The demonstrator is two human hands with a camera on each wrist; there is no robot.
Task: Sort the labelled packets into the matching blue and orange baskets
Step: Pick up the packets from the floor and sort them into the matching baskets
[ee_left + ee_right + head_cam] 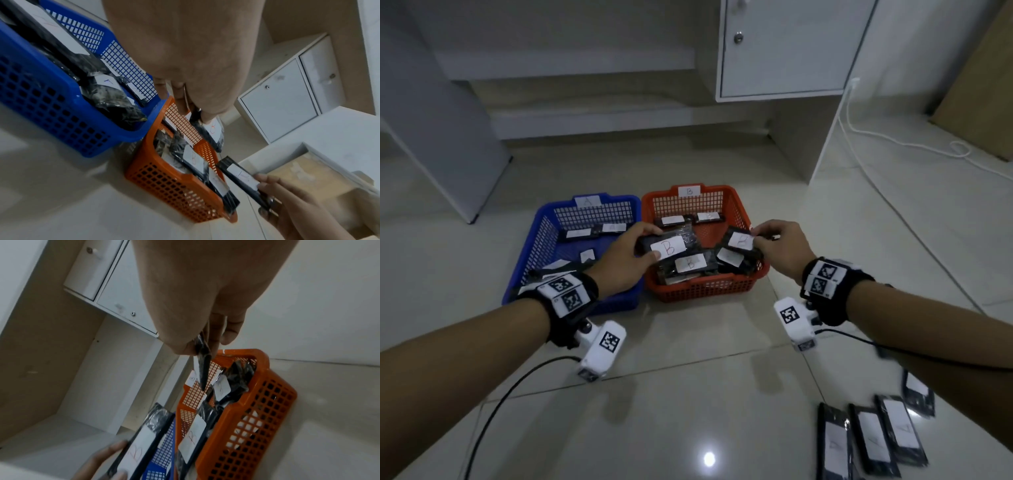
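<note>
A blue basket (536,240) tagged A and an orange basket (722,289) tagged B stand side by side on the floor, each holding several black packets with white labels. My left hand (635,251) grips a black packet labelled B (667,247) over the left side of the orange basket. My right hand (767,236) pinches another B packet (739,241) by its end above the basket's right side. The same right-hand packet (202,368) hangs edge-on in the right wrist view, and the left-hand packet (212,131) shows in the left wrist view.
Several black labelled packets (873,442) lie in a row on the tiled floor at the lower right. A white cabinet (787,48) and shelf stand behind the baskets. A white cable (876,137) trails across the floor at right, and black wrist cables (493,404) hang from my arms.
</note>
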